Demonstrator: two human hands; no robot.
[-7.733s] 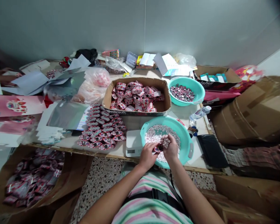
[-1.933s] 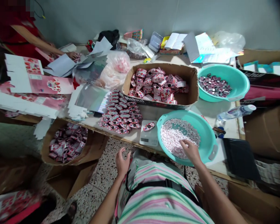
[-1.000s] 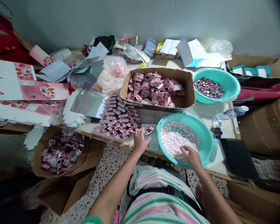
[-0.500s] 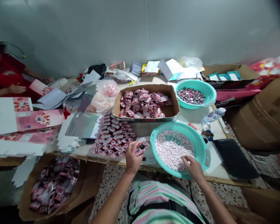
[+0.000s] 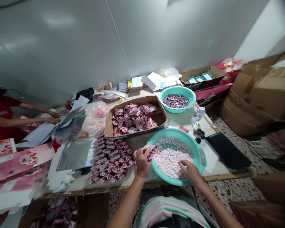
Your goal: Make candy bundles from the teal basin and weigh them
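Observation:
My left hand point(image 5: 142, 161) is closed around a small red-and-pink printed packet point(image 5: 152, 152), held at the left rim of a turquoise basin point(image 5: 202, 157). Small pale pink and white pieces point(image 5: 168, 162) fill much of that basin. Over the basin's near right part is my right hand point(image 5: 191, 171), its fingers bent together at the pieces; anything between the fingertips is too small to make out. Left of my left hand, many matching packets point(image 5: 114, 158) stand in close rows with their ends up. Behind them a cardboard tray point(image 5: 135, 135) holds a heap of similar packets.
A second turquoise basin point(image 5: 177, 110) holds dark, shiny round pieces. At right are a bottle point(image 5: 198, 115), a black flat case point(image 5: 228, 151) and large cardboard boxes point(image 5: 256, 95). Flat printed cartons point(image 5: 26, 158) cover the left side, where a co-worker's hands point(image 5: 53, 117) handle sheets.
The view has turned and tilted. My left hand has brought the packet to the basin's rim and tipped it. My right hand stays at the pale pieces. The co-worker's arms now stretch over sheets.

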